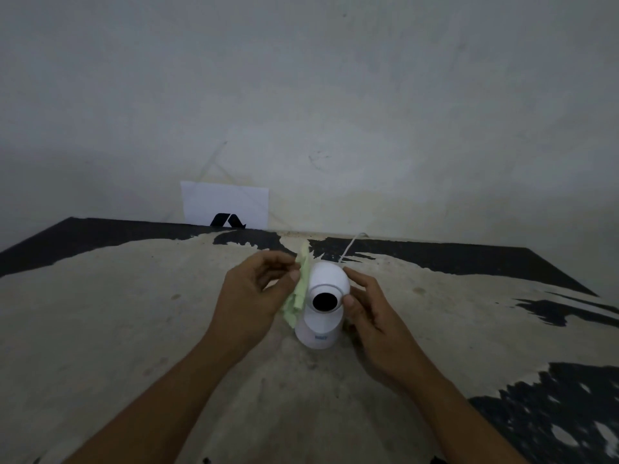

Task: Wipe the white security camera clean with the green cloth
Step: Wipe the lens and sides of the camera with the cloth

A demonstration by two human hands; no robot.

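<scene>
camera (321,318) label unreadable, green cloth (299,291) partly behind left hand (254,293)

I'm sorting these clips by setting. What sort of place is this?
Probably a plain, dim room in a home or workshop. A worn table with its black coating largely peeled away stands against a bare, scuffed wall, and a white paper sits against it.

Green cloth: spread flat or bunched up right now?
Bunched. The green cloth hangs in crumpled folds, pinched by the left hand at the side of the white security camera.
</scene>
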